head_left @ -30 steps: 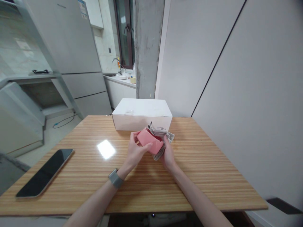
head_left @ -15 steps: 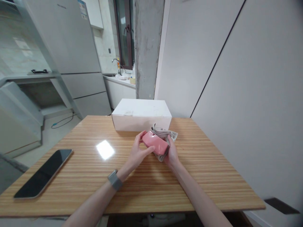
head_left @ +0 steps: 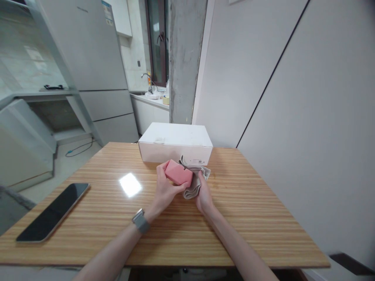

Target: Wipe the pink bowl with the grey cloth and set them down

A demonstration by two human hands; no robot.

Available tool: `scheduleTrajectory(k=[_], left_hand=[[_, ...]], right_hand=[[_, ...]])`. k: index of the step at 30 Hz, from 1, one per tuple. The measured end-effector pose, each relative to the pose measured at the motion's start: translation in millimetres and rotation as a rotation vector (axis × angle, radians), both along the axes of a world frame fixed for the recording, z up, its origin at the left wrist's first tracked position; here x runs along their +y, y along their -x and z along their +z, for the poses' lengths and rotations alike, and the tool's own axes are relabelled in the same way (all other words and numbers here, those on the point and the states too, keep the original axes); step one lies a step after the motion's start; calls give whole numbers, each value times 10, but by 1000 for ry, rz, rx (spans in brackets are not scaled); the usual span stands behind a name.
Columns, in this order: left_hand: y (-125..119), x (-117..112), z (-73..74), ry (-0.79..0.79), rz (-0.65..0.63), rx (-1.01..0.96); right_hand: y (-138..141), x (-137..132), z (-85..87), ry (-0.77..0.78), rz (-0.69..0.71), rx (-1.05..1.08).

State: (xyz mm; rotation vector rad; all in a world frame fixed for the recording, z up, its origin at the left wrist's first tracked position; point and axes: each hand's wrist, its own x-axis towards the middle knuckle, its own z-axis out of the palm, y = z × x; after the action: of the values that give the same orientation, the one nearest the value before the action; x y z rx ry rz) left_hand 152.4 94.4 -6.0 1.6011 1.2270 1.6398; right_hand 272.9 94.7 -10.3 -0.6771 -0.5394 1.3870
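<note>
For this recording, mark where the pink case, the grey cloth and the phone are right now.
Pink case [head_left: 177, 173]: head view, middle of its broad visible face.
Grey cloth [head_left: 195, 185]: head view, folded part just beside the case.
Phone [head_left: 53, 212]: head view, middle of its dark screen.

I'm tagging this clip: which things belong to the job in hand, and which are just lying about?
In the job:
pink item, in the left hand
grey cloth, in the right hand

Just lying about:
phone
white box
</note>
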Motion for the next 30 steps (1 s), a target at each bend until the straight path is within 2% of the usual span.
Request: scheduleTrajectory(k=[2, 6, 10, 14, 16, 20, 27, 28, 30], left_hand=[[6, -14, 22, -58, 3, 83], [39, 22, 69, -40, -211, 64], [59, 81, 94, 115, -309, -106], [65, 87, 97, 352, -461, -270], [71, 77, 94, 377, -501, -296], [66, 48, 86, 273, -427, -223], [-79, -91, 53, 46, -83, 29], [-92, -103, 50, 27, -81, 40], [-92, -103, 53, 34, -168, 27]], right_hand=[[-14, -7, 9, 24, 1, 16], [-115, -18, 65, 142, 64, 102], [-224, -21, 115, 208, 147, 154], [-252, -26, 154, 161, 178, 117], [-249, -26, 172, 116, 168, 62], [-212, -19, 177, 57, 78, -22], [-80, -13, 72, -28, -47, -50], [-85, -11, 65, -28, -56, -56], [-123, -3, 66, -6, -88, -40]])
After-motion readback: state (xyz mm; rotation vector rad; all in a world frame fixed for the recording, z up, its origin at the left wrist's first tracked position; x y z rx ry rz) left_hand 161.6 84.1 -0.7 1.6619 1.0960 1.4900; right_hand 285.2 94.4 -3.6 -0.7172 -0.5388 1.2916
